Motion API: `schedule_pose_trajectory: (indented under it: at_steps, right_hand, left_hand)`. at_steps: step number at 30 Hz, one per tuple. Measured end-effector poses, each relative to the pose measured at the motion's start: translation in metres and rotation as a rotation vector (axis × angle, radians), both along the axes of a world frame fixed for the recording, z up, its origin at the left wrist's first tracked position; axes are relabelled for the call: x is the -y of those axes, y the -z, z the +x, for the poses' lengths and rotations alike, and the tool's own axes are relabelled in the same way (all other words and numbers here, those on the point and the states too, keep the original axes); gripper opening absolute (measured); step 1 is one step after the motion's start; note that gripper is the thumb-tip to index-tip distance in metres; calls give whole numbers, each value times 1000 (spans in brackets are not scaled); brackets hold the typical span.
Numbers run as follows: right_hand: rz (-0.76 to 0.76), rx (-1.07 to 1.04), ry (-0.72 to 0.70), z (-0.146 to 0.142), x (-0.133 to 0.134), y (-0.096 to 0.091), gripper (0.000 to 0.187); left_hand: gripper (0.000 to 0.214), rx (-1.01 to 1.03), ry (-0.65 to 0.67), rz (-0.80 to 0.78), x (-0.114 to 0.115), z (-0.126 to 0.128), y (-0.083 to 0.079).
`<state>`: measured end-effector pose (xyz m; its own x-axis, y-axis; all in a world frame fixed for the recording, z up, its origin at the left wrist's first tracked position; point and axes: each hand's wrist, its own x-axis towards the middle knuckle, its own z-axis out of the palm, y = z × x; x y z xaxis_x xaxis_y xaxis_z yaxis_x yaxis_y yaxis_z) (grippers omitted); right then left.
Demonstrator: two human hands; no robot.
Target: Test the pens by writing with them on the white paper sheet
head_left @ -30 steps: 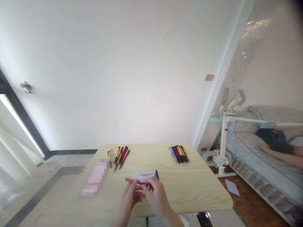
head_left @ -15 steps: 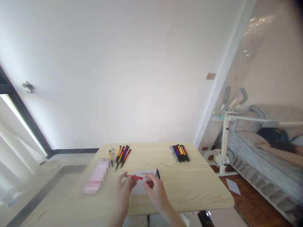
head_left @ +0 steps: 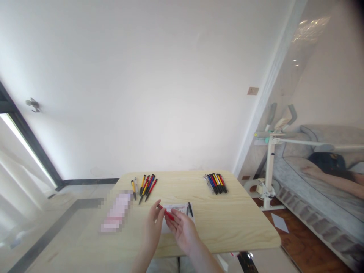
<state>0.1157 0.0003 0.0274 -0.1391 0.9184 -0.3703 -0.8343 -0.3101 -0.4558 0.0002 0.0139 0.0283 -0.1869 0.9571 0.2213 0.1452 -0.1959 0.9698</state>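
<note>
A red pen (head_left: 169, 215) is held over the paper, slanting down to the right. The thumb and fingers of my left hand (head_left: 153, 224) are closed on its upper left end. My right hand (head_left: 184, 232) has its palm turned up and fingers stretched out, close against the pen's lower right end; whether they touch it is unclear. Under the hands lies a white sheet or pad (head_left: 167, 228) with scribbled marks on its upper part, partly covered by my fingers. A black pen (head_left: 190, 209) lies at the pad's right edge.
On the wooden table (head_left: 227, 227), a loose group of coloured pens (head_left: 146, 186) lies back left and a neat row of pens (head_left: 216, 184) back right. A blurred pink item (head_left: 117, 212) is at the left. Beyond stand an exercise machine (head_left: 270, 170) and a sofa with a person's arm (head_left: 330, 178).
The red pen has tipped from nearly level to slanting down rightward. My right hand has turned palm up, its pinched fingers now stretched out. My left hand has moved slightly right.
</note>
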Motion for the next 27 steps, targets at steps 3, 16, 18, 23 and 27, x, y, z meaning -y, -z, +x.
schedule_pose_trajectory:
  at_steps: [3,16,18,23,27]
  right_hand:
    - [-1,-11,5,1,2,2,22]
    - [82,83,76,3,8,0,28]
    - [85,95,86,8,10,-2,29]
    - [52,109,163,36,14,-1,31]
    - [29,108,209,54,16,4,29]
  left_hand:
    - [47,-33,-27,41,3,0,-7]
    - [50,187,-56,-23,-1,-5,-14]
    - [51,222,-68,-32,-3,-10,-11]
    - [46,197,-29,-40,-5,-16,-1]
    - [38,195,30,-58,-7,-11,5]
